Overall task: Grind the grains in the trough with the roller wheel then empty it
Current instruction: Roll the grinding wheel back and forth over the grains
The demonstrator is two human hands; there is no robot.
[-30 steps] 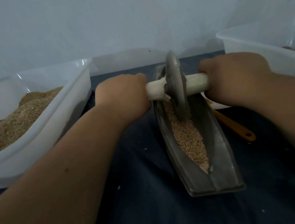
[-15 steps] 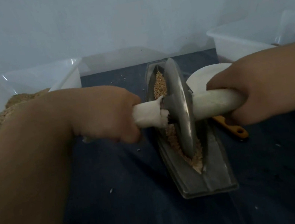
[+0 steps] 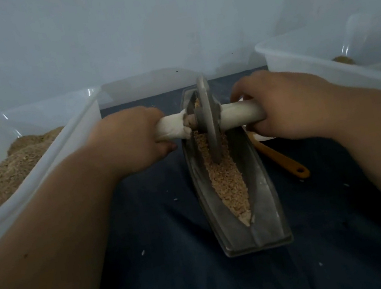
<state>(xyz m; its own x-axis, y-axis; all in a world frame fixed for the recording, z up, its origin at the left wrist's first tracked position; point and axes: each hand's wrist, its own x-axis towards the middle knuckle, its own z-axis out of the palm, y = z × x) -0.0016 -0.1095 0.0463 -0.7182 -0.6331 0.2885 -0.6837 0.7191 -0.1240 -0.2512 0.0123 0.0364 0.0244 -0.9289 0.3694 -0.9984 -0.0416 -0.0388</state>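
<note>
We grip the roller wheel (image 3: 212, 138) by its axle with 2 hands: our left hand (image 3: 130, 139) is curled round the white-wrapped end, and our right hand (image 3: 286, 104) is curled round the other. The wheel stands upright in the far half of the trough (image 3: 266, 207), at the centre of the frame, with its rim in the grains (image 3: 228, 183). We judge the wheel and trough to be heavy, stiff metal, and the grains loose and quick to spill. For emptying, we would take the trough by its long sides.

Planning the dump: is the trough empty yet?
No, grains line the trough groove beneath the wheel.
</note>
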